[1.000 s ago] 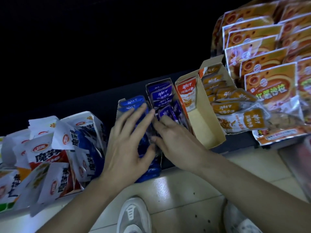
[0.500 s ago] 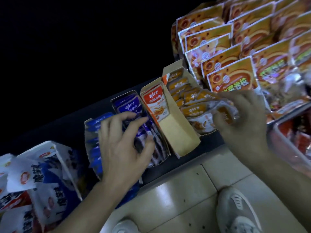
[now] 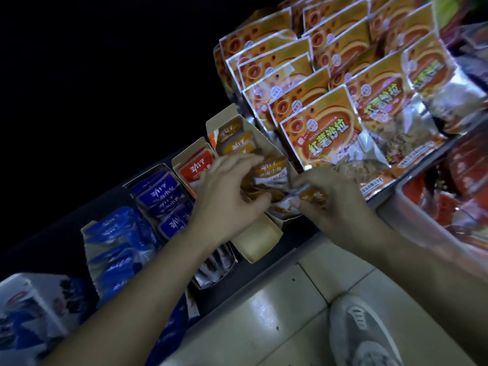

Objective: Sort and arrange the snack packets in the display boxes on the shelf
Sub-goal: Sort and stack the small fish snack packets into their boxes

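Dark shelf [image 3: 264,265]: left fingers [image 3: 237,161] clutch boxed orange packets [image 3: 269,169]; right fingers [image 3: 317,178] pinch one beside.

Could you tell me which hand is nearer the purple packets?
Left. The left hand is beside the purple packets; the right hand, pinching an orange packet, is farther right.

our left hand [image 3: 227,196] covers the near orange packets [image 3: 269,167], so we cannot count what it grips. far left of it the white bags [image 3: 23,307] blur and run off the edge. below our right hand [image 3: 335,204] a shoe [image 3: 364,336] is cut off.
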A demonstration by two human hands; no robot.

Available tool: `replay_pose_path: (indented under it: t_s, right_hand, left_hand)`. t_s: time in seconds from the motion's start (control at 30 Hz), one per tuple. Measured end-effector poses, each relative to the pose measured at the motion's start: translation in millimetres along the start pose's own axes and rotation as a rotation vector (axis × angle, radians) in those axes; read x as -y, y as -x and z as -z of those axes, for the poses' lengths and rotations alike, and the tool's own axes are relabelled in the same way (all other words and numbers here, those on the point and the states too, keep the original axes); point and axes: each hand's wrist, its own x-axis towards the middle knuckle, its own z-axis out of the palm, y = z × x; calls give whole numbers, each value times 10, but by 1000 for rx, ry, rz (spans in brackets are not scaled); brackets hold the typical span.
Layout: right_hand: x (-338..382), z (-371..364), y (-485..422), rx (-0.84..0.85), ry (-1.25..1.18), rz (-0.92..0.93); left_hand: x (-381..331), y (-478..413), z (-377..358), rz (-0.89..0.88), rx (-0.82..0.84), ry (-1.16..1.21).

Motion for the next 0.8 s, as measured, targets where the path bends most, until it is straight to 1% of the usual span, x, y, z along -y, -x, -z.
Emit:
replay_pose_path:
  t_s: [0.07,0.13,0.3,0.43,0.53,0.63,0.7,0.8]
  right_hand:
    - [-17,22,107,27,6,71]
    - [-45,37,195,56,6,107]
    - [-78,40,300,13,-11,115]
    - [-76,49,318,28,-63,79]
    - [-90,50,319,16,-57,65]
    - [-93,50,317,-64,-20,14]
    - [-94,51,294,-113,-15,-60]
    - [-92,50,232,-108,-59,-99]
  left_hand:
    - [49,85,-2,-45,-22,117]
    - [64,165,-15,-88,-2,162]
    - [93,211,-16,-132,41,249]
    - [86,219,-21,-156,34,187]
    - [116,236,-67,-211,-60,48]
    - [142,240,-82,-148,-175,-55]
    - [116,227,-60,-87,-191,-8]
    - [89,142,-1,-33,-197,91]
